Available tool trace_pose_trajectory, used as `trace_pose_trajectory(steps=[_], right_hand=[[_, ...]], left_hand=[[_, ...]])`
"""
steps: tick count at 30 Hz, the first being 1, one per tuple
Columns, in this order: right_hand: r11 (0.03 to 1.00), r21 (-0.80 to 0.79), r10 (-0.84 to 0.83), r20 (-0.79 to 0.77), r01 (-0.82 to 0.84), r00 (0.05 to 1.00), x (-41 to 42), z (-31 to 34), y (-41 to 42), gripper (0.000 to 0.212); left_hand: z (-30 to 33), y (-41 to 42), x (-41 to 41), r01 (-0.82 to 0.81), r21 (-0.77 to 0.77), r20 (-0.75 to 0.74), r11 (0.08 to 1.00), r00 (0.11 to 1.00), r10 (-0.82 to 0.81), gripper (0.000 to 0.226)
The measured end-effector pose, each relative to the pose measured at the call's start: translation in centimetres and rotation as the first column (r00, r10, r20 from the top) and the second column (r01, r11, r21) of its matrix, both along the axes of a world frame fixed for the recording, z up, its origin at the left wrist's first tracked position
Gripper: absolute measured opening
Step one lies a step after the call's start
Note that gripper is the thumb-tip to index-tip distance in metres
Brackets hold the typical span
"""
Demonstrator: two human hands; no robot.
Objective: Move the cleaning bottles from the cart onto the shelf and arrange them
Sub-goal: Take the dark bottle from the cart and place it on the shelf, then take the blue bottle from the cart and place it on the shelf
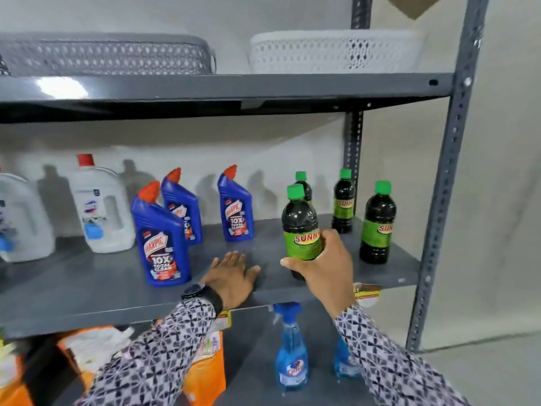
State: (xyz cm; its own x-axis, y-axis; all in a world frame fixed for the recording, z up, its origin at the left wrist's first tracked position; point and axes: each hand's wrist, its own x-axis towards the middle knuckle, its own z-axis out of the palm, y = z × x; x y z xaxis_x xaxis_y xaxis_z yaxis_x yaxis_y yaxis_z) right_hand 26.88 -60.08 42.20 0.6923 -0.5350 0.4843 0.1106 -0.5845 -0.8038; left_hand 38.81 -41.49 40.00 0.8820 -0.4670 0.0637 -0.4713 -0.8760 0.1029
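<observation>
My right hand [325,265] grips a dark bottle with a green cap and green label [299,227] near the front of the grey middle shelf [87,291]. Three more of the same dark bottles stand behind and right of it: [304,187], [343,202], [378,224]. My left hand [231,273] lies flat and empty on the shelf, fingers spread, just left of the held bottle. Three blue toilet-cleaner bottles with red caps stand further left: [161,238], [182,206], [236,206]. The cart is out of view.
Two large white jugs [101,206], [20,218] stand at the shelf's left. The upper shelf holds a grey basket [108,54] and a white basket [330,51]. Below are two blue spray bottles [291,347], [345,358] and orange packets [205,373]. A grey upright post [450,171] bounds the right side.
</observation>
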Motion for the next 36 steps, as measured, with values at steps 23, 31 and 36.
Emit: trace_pose_trajectory(steps=[23, 31, 36], right_hand=[[0.991, -0.053, -0.120, 0.089, 0.125, 0.989, 3.0, -0.9, -1.4, 0.090], [0.747, -0.633, 0.419, 0.212, -0.203, 0.883, 0.0, -6.0, 11.9, 0.048], [0.425, -0.762, 0.731, -0.031, -0.489, 0.682, 0.6, -13.6, 26.5, 0.040]], left_hand=[[0.7, 1.3, -1.9, 0.031, -0.461, 0.068, 0.887, 0.998, 0.000, 0.067], [-4.4, 12.2, -13.2, 0.045, -0.779, 0.321, 0.625, 0.886, 0.336, 0.050], [-13.7, 24.7, -18.3, -0.242, -0.849, 0.109, 0.470, 0.790, 0.603, 0.046]])
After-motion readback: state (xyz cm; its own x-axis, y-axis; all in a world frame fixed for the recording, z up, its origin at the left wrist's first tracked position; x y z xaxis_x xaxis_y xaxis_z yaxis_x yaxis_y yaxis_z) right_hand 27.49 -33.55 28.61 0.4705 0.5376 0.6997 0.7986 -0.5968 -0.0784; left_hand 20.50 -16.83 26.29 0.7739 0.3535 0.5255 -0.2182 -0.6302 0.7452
